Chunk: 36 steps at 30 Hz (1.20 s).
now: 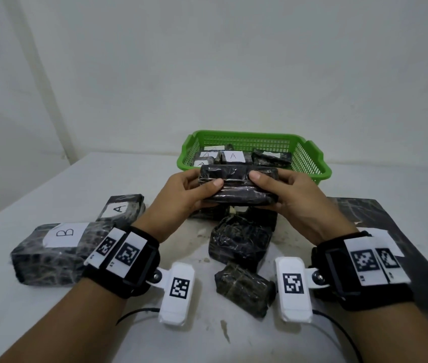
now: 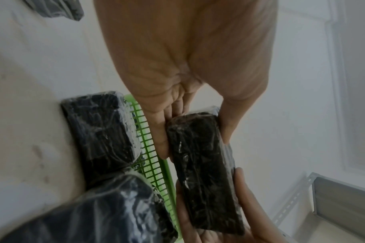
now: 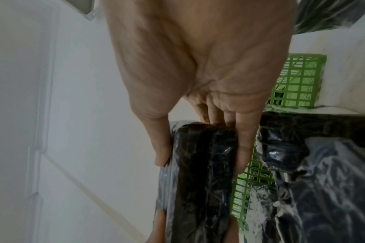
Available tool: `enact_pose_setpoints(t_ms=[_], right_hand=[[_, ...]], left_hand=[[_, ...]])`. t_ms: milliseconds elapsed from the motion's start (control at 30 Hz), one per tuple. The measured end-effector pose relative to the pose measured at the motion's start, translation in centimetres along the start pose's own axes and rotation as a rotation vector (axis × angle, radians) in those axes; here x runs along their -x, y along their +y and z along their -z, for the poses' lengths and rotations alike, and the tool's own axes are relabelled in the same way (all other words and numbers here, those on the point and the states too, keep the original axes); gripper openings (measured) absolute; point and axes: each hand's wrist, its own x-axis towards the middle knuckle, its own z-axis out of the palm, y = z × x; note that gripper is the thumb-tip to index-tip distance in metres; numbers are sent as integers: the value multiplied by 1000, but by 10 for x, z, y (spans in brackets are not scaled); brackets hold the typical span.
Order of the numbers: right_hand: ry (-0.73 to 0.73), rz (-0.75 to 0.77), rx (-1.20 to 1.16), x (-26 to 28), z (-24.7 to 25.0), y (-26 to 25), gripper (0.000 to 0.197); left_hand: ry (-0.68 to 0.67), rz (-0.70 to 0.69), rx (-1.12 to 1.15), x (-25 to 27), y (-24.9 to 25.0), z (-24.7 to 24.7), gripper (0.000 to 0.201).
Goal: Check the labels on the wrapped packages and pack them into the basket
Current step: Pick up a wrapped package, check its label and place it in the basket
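Note:
A long black wrapped package (image 1: 237, 186) is held in the air just in front of the green basket (image 1: 309, 163). My left hand (image 1: 194, 191) grips its left end and my right hand (image 1: 281, 187) its right end, thumbs on top and fingers beneath. No label shows on the face turned to me. The left wrist view shows the package (image 2: 202, 171) between thumb and fingers, and so does the right wrist view, package (image 3: 200, 177). Several packages labelled A (image 1: 233, 156) lie in the basket.
On the white table lie a large package labelled B (image 1: 58, 247), a smaller one labelled A (image 1: 121, 209), and several unlabelled-looking black packages (image 1: 239, 239) below my hands. A big flat dark package (image 1: 380, 224) lies at the right. The basket stands near the wall.

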Motion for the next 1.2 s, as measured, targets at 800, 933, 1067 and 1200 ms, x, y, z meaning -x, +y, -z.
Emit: enact_pose_setpoints(t_ms=[800,933,1067,1200], right_hand=[[-87,-40,-6,1,3,-4,68],[-49,-89,-91,1,4,-5,67],[12,-17,-76,-2,7,-1,86],[-21,8,-67,-1,4,-1,76]], left_hand=[[34,-201,-133,3,9,5,66],[-28,-196,-148,2,8,5,71],[-56,-48,-42,4,8,0,62],[1,-42,-113,3,5,1,44]])
